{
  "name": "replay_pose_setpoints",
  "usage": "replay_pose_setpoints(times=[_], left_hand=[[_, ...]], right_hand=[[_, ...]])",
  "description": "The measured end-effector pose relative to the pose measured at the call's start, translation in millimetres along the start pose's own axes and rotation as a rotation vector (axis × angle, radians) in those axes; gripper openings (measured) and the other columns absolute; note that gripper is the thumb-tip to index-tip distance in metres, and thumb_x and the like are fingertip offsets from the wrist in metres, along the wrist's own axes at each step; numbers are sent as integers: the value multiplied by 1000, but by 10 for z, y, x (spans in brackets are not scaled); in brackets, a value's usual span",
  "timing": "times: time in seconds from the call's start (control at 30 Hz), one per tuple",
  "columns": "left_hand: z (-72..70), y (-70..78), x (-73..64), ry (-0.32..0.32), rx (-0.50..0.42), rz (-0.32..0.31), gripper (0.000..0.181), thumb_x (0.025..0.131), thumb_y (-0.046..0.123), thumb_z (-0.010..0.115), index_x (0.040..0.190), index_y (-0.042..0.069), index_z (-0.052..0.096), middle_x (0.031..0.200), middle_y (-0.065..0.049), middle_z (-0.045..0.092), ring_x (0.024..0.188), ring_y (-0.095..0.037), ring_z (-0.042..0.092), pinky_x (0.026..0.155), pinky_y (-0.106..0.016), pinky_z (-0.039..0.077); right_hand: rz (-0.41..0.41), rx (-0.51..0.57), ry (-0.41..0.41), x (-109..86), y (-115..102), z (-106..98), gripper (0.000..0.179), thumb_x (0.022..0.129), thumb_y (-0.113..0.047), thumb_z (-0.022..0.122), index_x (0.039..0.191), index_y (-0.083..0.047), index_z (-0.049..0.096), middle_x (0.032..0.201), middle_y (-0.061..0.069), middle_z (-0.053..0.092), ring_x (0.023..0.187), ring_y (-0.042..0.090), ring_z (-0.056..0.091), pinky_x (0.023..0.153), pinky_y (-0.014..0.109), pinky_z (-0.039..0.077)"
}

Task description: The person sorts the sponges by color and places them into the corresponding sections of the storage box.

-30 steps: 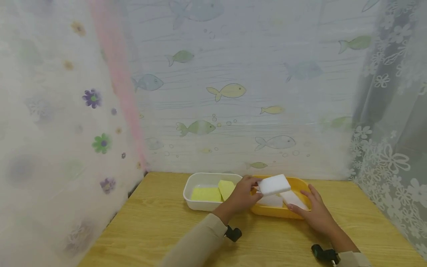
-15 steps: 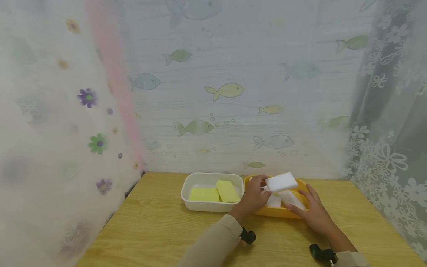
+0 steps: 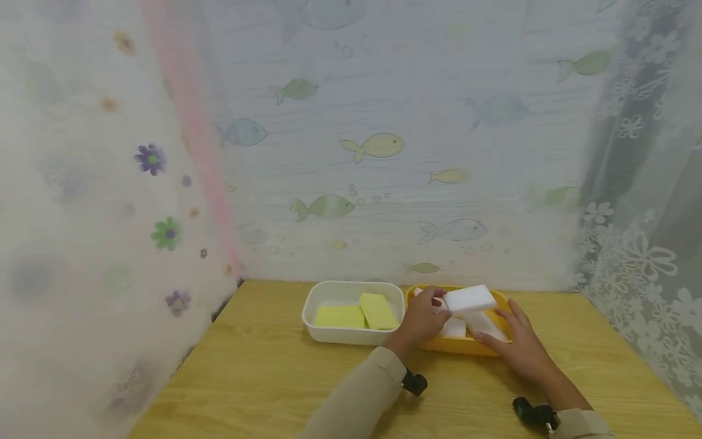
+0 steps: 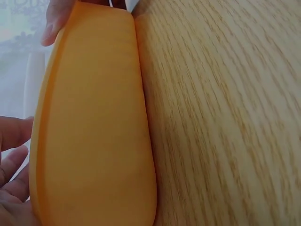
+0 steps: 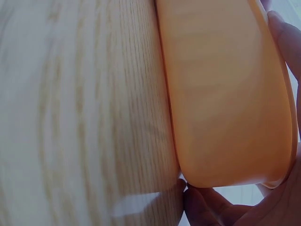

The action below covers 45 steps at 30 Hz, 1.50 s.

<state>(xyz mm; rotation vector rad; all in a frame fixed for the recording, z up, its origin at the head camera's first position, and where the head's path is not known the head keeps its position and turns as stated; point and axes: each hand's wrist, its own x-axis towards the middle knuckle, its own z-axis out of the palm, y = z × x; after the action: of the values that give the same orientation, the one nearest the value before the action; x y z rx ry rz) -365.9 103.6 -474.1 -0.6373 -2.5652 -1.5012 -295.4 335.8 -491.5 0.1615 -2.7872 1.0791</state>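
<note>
My left hand [image 3: 421,320] pinches a white sponge [image 3: 469,299] at its left end, holding it tilted over the orange plastic bin [image 3: 460,347]. Beneath it, more white sponges [image 3: 485,327] lie inside that bin, partly hidden by the hands. At the bin's right end, my right hand [image 3: 521,349] grips the rim and wall, thumb on the front side and fingers round the end. The left wrist view is mostly filled by the bin's front wall [image 4: 94,113]. In the right wrist view, fingers [image 5: 200,207] wrap round the bin's end.
A white bin [image 3: 351,336] stands just left of the orange one, with two yellow sponges [image 3: 339,316] inside. Both rest near the back edge of the wooden table [image 3: 263,366]. A fish-print curtain [image 3: 384,201] hangs behind.
My left hand has moved right with the white sponge, from the orange bin's left part toward its middle and right. The right hand stays at the bin's end.
</note>
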Motion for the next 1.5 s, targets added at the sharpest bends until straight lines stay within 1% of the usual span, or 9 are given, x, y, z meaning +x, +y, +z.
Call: replay_pose_setpoints(times=[0.17,0.27,0.57,1.03,1.17,1.27,1.33,1.43,1.5], left_hand=[[22,13,15,-15,64,-35,35,93,19,77,127,17,67,95,6,67,76,-3,58,65,-20,50],[21,47,4,-22,115,-55,30,93,21,78,121,19,69,84,5,62,68,-6,54,62,-21,48],[27,144,-30,5,219,-78,25,94,24,77,118,19,69,126,7,70,116,-9,64,98,-27,52],[3,168,-53,2,197,-72,25,94,23,78,116,20,69,125,8,71,114,-8,64,95,-27,53],[-1,134,-78,27,115,-67,22,95,20,75,116,17,71,99,8,73,84,-6,64,72,-24,54],[-42,87,-125,55,-21,-13,20,96,14,71,117,15,73,67,5,59,55,-6,48,49,-22,42],[-104,54,-165,58,-87,55,20,97,10,68,116,14,73,60,3,51,48,-6,43,43,-21,37],[-260,11,-211,40,-70,208,19,98,7,66,115,14,72,74,2,62,57,-3,49,49,-17,42],[-414,6,-257,20,12,279,18,98,8,67,115,14,71,92,0,69,69,-3,57,59,-17,49]], right_hand=[[13,1,-1,-9,-30,-2,97,96,-56,68,158,8,29,170,29,-9,147,66,11,103,84,24],[24,-8,-12,-9,-45,-11,97,97,-57,66,158,8,28,170,29,-11,147,66,11,103,84,25],[4,-7,-9,-31,-33,-7,96,96,-57,67,159,5,29,171,26,-10,147,65,13,103,83,28],[-6,6,-3,-19,-11,4,96,96,-56,69,159,5,30,171,26,-10,148,65,12,103,83,27],[-5,9,-15,-24,-13,6,96,96,-55,69,159,6,29,171,26,-11,147,65,12,102,83,27],[-5,12,-23,-39,-22,15,96,96,-55,69,158,6,29,171,27,-11,147,65,12,102,83,27],[-6,15,-26,-50,-30,26,96,96,-55,69,158,5,29,171,27,-11,147,65,12,102,83,27],[-9,3,-20,-47,-31,34,95,96,-56,69,158,5,30,171,27,-10,147,65,13,102,83,28],[-11,0,-18,-46,-28,40,95,95,-56,69,158,4,30,171,27,-10,147,64,13,102,83,28]])
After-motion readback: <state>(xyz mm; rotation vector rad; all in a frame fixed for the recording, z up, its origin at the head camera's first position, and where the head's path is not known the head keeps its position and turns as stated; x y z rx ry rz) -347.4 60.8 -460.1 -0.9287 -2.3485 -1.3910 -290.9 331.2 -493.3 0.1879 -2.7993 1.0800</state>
